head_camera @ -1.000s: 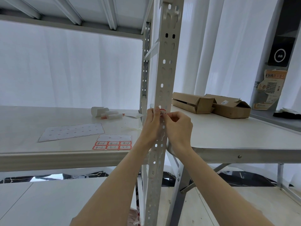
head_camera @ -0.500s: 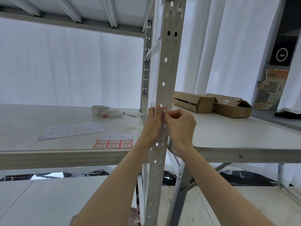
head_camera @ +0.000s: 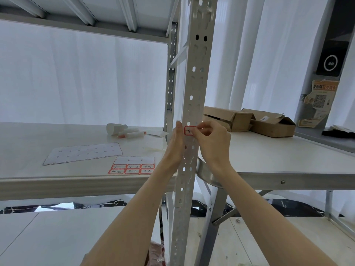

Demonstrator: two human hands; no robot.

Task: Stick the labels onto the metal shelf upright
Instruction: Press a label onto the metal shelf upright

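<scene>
The perforated grey metal upright (head_camera: 196, 77) runs top to bottom through the middle of the view. A small red-bordered label (head_camera: 188, 130) with a handwritten 4 lies against its front face at shelf height. My right hand (head_camera: 211, 143) pinches the label's right end with thumb and forefinger. Flat against the upright's left side rests my left hand (head_camera: 175, 148), fingers straight, thumb tip beside the label. On the shelf to the left lies a label sheet (head_camera: 132, 166) with two rows of red-bordered labels.
An emptied backing sheet (head_camera: 82, 155) and rolled paper scraps (head_camera: 124, 131) lie on the left shelf board (head_camera: 57, 181). Two open cardboard boxes (head_camera: 249, 121) sit on the white table (head_camera: 288, 162) at the right. A second upright (head_camera: 171, 73) stands behind.
My left fingers have drawn back off the label, so its left part with the 4 now shows on the upright. My right hand still pinches the right end.
</scene>
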